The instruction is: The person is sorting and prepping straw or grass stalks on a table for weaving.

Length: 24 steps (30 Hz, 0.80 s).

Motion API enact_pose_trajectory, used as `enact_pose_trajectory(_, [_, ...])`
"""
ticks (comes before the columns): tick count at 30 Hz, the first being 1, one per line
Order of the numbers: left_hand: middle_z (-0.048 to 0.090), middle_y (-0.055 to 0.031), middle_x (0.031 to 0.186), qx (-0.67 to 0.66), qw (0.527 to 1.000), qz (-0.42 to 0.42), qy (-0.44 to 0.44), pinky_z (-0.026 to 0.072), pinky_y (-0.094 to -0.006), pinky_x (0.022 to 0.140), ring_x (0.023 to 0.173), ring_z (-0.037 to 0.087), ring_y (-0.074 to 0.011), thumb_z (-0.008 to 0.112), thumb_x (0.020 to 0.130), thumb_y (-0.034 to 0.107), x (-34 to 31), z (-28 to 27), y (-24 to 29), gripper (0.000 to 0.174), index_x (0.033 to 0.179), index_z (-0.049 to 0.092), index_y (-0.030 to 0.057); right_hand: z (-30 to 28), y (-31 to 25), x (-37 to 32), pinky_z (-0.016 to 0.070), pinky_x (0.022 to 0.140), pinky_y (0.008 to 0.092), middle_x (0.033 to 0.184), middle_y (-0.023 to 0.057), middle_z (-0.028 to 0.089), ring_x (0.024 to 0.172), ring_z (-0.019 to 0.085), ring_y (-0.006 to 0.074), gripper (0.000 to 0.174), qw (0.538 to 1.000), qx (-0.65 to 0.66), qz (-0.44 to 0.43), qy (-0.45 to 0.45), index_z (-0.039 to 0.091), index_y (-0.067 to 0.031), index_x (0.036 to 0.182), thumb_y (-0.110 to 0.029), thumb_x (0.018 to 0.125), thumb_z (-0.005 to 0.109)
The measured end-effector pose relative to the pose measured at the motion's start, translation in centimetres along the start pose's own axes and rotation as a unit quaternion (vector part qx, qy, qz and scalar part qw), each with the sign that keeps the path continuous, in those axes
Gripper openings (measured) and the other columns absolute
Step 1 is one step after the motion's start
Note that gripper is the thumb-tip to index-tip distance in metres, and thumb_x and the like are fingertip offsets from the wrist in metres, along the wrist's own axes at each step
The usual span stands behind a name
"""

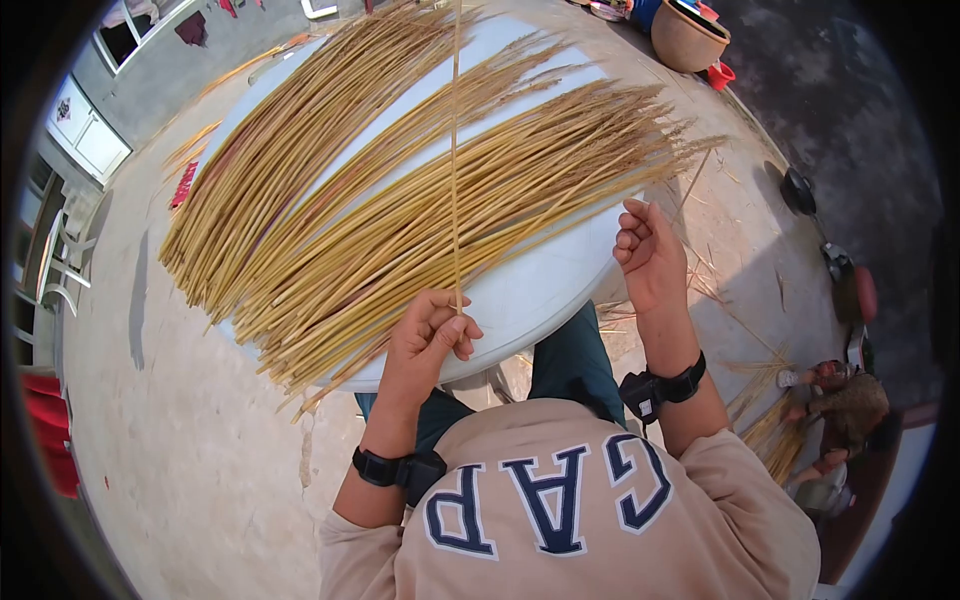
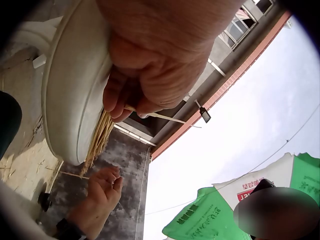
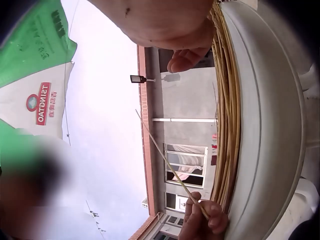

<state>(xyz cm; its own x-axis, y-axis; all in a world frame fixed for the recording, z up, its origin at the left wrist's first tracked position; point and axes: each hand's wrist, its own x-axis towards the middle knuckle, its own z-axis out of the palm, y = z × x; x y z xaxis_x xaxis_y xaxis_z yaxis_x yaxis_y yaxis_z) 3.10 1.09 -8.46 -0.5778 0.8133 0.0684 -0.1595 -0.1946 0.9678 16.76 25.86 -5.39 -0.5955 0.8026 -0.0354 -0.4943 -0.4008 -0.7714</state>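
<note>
My left hand (image 1: 430, 335) pinches one thin stalk (image 1: 455, 180) near its lower end, and the stalk stands up across the head view. In the left wrist view, the stalk's end (image 2: 167, 118) sticks out from the fingers of my left hand (image 2: 160, 65). The right wrist view shows the stalk (image 3: 167, 162) slanting up from the left hand (image 3: 202, 220). My right hand (image 1: 652, 262) is raised beside the table's right edge, its fingers loosely curled, with nothing visible in them. Near the left hand lies a bundle of stalks (image 1: 400, 240).
The round white table (image 1: 545, 300) carries several spread bundles of stalks with feathery tops. Loose stalks litter the ground at the right, near another person (image 1: 850, 410). A clay pot (image 1: 690, 38) stands beyond the table, and a white chair (image 1: 65, 260) at the far left.
</note>
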Motion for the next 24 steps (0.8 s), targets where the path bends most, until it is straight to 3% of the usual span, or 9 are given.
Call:
enact_pose_trajectory(2, [0.06,-0.0102,0.078,0.009,1.0,-0.009,-0.005,0.0446,-0.0213,0.059,0.062,0.053,-0.0093,0.05,0.089,0.01,0.0,0.2,0.1,0.018,0.105,0.048,0.0005,2.3,1.1,-1.7,0.0447,0.051,0.0206,0.078,0.004,0.059,0.059,0.056,0.0089,0.023,0.974,-0.167,0.073,-0.134,0.06,-0.0009,0.096,-0.021,0.09,0.05])
enact_pose_trajectory(4, [0.061,-0.0094,0.08,0.024,0.999,-0.018,-0.02,0.0446,-0.0211,0.059,0.063,0.053,-0.0088,0.051,0.088,0.008,0.0,0.2,0.2,0.02,0.107,0.049,-0.0009,4.7,2.4,-3.4,0.0443,0.051,0.0185,0.079,0.0029,0.059,0.062,0.056,0.0072,0.023,0.935,-0.239,0.125,-0.23,0.058,-0.0009,0.103,-0.017,0.087,0.055])
enact_pose_trajectory(8, [0.061,-0.0095,0.081,0.049,0.997,-0.02,-0.051,0.0448,-0.0211,0.059,0.063,0.053,-0.0084,0.051,0.088,0.008,-0.1,-0.3,0.1,0.018,0.104,0.051,-0.0013,6.6,5.7,-4.6,0.0428,0.049,0.0176,0.077,0.0022,0.055,0.062,0.053,0.0058,0.02,0.891,-0.273,0.109,-0.345,0.06,-0.0017,0.1,-0.014,0.085,0.059])
enact_pose_trajectory(13, [0.061,-0.0058,0.075,0.034,0.999,-0.031,0.01,0.0448,-0.0206,0.055,0.061,0.053,-0.0076,0.055,0.087,0.009,-0.4,0.4,0.6,0.014,0.096,0.053,-0.0008,6.5,6.4,-3.9,0.0426,0.048,0.0177,0.073,0.0023,0.055,0.06,0.052,0.005,0.016,0.904,-0.271,0.108,-0.313,0.059,-0.0002,0.091,-0.015,0.085,0.059])
enact_pose_trajectory(17, [0.059,-0.0047,0.07,0.035,0.998,-0.05,-0.01,0.0431,-0.0194,0.051,0.056,0.052,-0.0069,0.056,0.086,0.009,-0.2,-0.1,0.2,0.011,0.092,0.052,0.0001,6.7,6.2,-4.2,0.0437,0.049,0.0179,0.069,0.0015,0.056,0.06,0.053,0.0049,0.015,0.905,-0.284,0.113,-0.296,0.058,0.0003,0.087,-0.014,0.085,0.06])
enact_pose_trajectory(24, [0.056,-0.0027,0.066,0.035,0.998,-0.045,-0.012,0.038,-0.0173,0.045,0.052,0.048,-0.0046,0.055,0.086,0.008,-0.1,0.0,0.3,0.008,0.089,0.051,0.0013,6.7,6.5,-4.8,0.0452,0.052,0.0178,0.073,0.0012,0.058,0.062,0.054,0.0043,0.016,0.882,-0.32,0.145,-0.313,0.059,-0.0001,0.094,-0.013,0.086,0.059])
